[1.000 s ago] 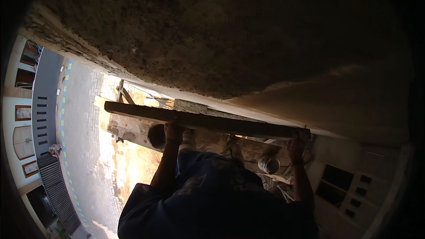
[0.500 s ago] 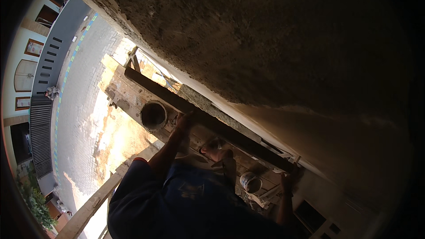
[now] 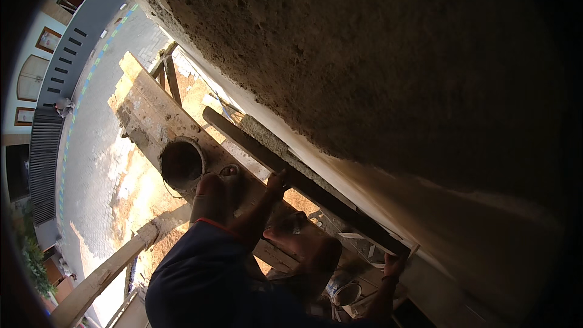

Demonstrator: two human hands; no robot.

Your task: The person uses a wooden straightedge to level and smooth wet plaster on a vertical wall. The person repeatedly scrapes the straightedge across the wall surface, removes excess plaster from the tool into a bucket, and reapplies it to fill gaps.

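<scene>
My left hand point(image 3: 276, 180) grips a long, straight dark board point(image 3: 340, 211) near its middle. At the board's lower right end, my right hand point(image 3: 393, 265) holds it. The board slants alongside the plastered wall point(image 3: 352, 54), low over the planks point(image 3: 146, 115) where my bare feet and bent legs show. A dark bucket point(image 3: 182, 163) sits on the planks left of my left hand, and a smaller bucket point(image 3: 346, 293) stands left of my right hand, farther down in the shadow.
A wooden scaffold rail point(image 3: 106, 279) runs along the lower left, and crossed timbers point(image 3: 170, 76) stand beyond the plank end. Below lie a paved street point(image 3: 97, 164) and sandy ground. A person point(image 3: 62, 107) is by a grey fence opposite; house windows and a plant line the far side.
My view has turned, so the board now slants more steeply, and it has moved right and down with both hands still on it. My legs are more bent, and the larger bucket shows farther left.
</scene>
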